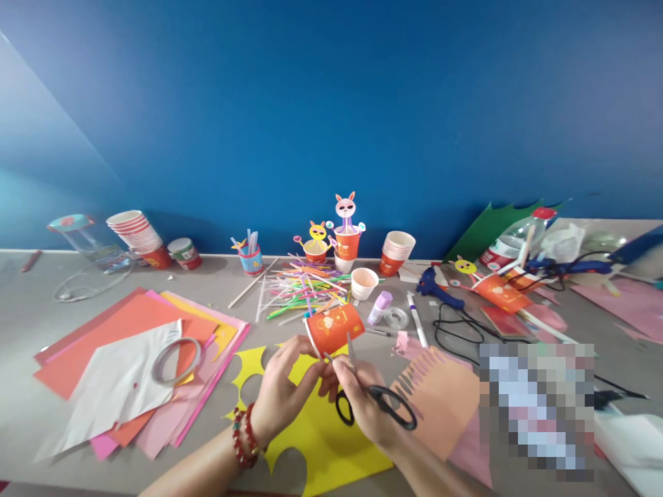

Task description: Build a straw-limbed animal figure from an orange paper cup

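My left hand point(290, 379), with red bead bracelets point(244, 436) at the wrist, is closed on an orange paper cup point(334, 330). The cup lies tilted on its side, its rim toward the left. In my right hand point(365, 397) is a pair of scissors point(396, 407) with black handles, blades apart and pointing up at the cup's near side. Whether a blade has entered the cup wall I cannot tell. Under both hands lies a yellow sheet point(331, 442) with round cut-outs, and beside it a peach paper point(440, 407) with a slit, fringed edge.
Behind the cup are a heap of coloured straws point(305, 286), a white cup point(364, 283) and a glue stick point(380, 307). Rabbit-faced cup figures point(346, 235) stand by the blue wall. Coloured sheets with a tape roll point(176, 360) lie left. A blue glue gun point(440, 290) with its cable lies right.
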`<control>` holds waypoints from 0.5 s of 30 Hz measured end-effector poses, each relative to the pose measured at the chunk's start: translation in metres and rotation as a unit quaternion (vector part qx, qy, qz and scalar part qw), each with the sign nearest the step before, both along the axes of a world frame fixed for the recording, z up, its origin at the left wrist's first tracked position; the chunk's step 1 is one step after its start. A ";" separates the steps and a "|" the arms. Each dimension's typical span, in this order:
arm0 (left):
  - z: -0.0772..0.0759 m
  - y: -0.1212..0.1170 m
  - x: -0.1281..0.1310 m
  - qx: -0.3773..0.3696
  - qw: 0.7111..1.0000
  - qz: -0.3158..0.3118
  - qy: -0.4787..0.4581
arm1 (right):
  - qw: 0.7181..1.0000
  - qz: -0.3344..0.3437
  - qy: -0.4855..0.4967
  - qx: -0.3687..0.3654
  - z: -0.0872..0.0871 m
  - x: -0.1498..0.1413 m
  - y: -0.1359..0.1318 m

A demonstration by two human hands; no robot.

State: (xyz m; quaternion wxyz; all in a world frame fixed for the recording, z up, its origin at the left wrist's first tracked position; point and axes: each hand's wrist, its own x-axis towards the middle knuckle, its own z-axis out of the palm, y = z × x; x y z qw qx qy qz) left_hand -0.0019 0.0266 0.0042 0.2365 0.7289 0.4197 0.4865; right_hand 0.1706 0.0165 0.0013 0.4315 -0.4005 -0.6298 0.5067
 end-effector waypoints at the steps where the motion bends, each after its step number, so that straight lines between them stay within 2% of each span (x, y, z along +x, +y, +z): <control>1: -0.001 0.001 0.000 -0.034 0.999 -0.001 -0.030 | 0.999 -0.004 -0.035 0.033 0.001 0.002 0.001; 4: -0.004 0.002 0.000 -0.112 0.987 -0.015 -0.117 | 0.988 -0.018 -0.110 0.106 0.002 0.005 0.002; 7: -0.006 0.001 0.002 -0.158 0.974 -0.015 -0.161 | 0.986 -0.023 -0.122 0.112 0.000 0.005 0.002; 11: -0.007 -0.002 0.006 -0.192 0.954 -0.017 -0.230 | 0.998 -0.011 -0.047 0.028 -0.001 0.001 0.001; 15: -0.009 -0.004 0.012 -0.234 0.928 -0.020 -0.288 | 0.998 -0.017 0.044 -0.045 0.000 -0.002 0.001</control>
